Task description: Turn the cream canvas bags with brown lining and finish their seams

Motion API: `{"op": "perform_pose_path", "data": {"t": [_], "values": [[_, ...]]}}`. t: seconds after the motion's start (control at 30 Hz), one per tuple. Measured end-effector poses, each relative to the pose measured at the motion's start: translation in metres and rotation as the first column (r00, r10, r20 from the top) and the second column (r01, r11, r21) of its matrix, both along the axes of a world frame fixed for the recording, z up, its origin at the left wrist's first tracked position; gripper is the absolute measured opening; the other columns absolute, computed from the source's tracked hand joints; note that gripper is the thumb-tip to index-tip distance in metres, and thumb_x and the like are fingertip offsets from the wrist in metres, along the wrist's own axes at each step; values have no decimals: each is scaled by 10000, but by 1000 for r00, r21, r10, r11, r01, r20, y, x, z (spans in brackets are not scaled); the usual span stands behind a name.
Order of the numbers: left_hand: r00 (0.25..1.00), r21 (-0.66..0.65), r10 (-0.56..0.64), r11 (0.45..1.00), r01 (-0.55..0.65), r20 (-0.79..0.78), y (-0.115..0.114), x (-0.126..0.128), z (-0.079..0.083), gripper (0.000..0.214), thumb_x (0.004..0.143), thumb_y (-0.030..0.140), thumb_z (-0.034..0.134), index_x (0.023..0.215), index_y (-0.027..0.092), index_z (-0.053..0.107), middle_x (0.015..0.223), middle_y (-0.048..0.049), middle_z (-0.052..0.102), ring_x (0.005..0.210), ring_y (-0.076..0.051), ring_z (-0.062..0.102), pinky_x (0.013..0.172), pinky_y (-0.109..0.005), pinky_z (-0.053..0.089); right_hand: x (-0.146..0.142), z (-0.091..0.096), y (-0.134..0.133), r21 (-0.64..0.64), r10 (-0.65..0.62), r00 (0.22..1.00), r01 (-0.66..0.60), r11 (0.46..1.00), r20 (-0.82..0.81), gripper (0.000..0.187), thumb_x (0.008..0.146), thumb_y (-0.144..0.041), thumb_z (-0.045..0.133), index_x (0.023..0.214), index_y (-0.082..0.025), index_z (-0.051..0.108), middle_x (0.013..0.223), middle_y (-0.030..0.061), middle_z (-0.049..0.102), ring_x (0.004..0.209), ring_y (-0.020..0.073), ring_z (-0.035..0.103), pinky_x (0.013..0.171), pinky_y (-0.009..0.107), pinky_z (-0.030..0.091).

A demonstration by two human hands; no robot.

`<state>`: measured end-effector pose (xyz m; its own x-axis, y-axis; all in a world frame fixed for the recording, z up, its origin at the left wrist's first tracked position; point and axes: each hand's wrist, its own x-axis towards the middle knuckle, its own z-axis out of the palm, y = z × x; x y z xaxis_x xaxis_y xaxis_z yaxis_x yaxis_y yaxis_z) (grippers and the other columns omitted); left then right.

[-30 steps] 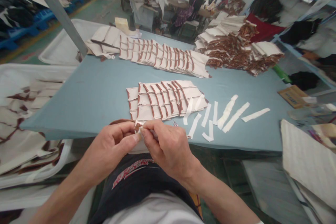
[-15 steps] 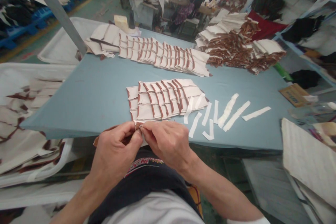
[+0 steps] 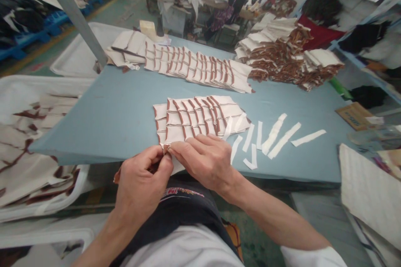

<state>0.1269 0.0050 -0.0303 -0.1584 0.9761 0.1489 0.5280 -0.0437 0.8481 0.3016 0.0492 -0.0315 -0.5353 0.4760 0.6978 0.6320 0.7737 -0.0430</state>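
At the lower centre of the frame, a cream fabric piece [image 3: 178, 167] with a brown edge [image 3: 166, 149] is held by the front of the blue worktop [image 3: 106, 121], much of it hidden behind the hands. The left hand [image 3: 142, 179] has its grip pinched, thumb and forefinger together on the brown edge; the right hand [image 3: 206, 162] has its grip clamped on the same bit of cloth, fingertips just beside the left's. What exactly lies between the tips is too small to tell. With two pinches so near each other, the left probably serves best as a firm anchor, leaving the right free for fine movements, with only light tension across the short span between. The cloth looks soft, so a hard tug could pucker or stretch the edge. The piece's loose part is best kept from snagging on the dark apron [image 3: 188, 206]. The right hand's knuckles overlap, in this view, the near side of the fanned cream panels [image 3: 194, 114]; touching cannot be told. Loose white strips [image 3: 308, 138] lie right of centre, near that hand, so a compact wrist motion seems wise, lest they scatter.
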Motion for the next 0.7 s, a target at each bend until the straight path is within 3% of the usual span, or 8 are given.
{"op": "perform_pose_path", "data": {"t": [0.17, 0.33, 0.47, 0.57, 0.7], "values": [[998, 32, -6, 999, 4, 68, -3, -1, -10, 325, 955, 350, 574, 675, 222, 676, 566, 66, 532, 485, -116, 475, 448, -236, 343, 0, -1, 4, 1, 43, 999, -43, 999, -11, 362, 1236, -239, 546, 996, -211, 816, 628, -34, 680, 616, 165, 565, 634, 344, 356], [997, 141, 45, 988, -54, 66, -10, 0, -24, 294, 1006, 274, 584, 727, 225, 662, 601, 83, 495, 484, -103, 450, 455, -236, 324, -13, -8, 0, -213, 33, 975, -80, 974, -218, 388, 1229, -290, 573, 934, -220, 815, 754, -7, 831, 671, 131, 725, 721, 279, 474], [997, 243, 74, 967, -74, 7, -12, -1, -27, 289, 1023, 229, 577, 747, 226, 666, 587, 94, 469, 478, -99, 446, 486, -232, 347, -18, -5, -6, -305, -41, 979, -22, 952, -201, 340, 1196, -323, 642, 929, -235, 834, 777, 2, 860, 685, 156, 764, 710, 309, 459], [996, 308, 72, 950, -50, -59, -10, -4, -27, 283, 995, 217, 595, 717, 226, 647, 569, 93, 480, 473, -101, 451, 501, -244, 350, -18, -1, -8, -449, -83, 982, -1, 893, -168, 274, 1168, -346, 688, 968, -257, 853, 845, 9, 888, 763, 168, 796, 745, 295, 478], [992, 361, 47, 932, -1, -121, -7, -8, -29, 288, 971, 189, 596, 690, 231, 639, 559, 77, 559, 470, -114, 497, 531, -257, 395, -15, 7, -6, -650, -97, 986, -16, 759, -137, 198, 1128, -350, 746, 996, -250, 854, 915, 26, 891, 848, 175, 789, 784, 285, 483]]}}
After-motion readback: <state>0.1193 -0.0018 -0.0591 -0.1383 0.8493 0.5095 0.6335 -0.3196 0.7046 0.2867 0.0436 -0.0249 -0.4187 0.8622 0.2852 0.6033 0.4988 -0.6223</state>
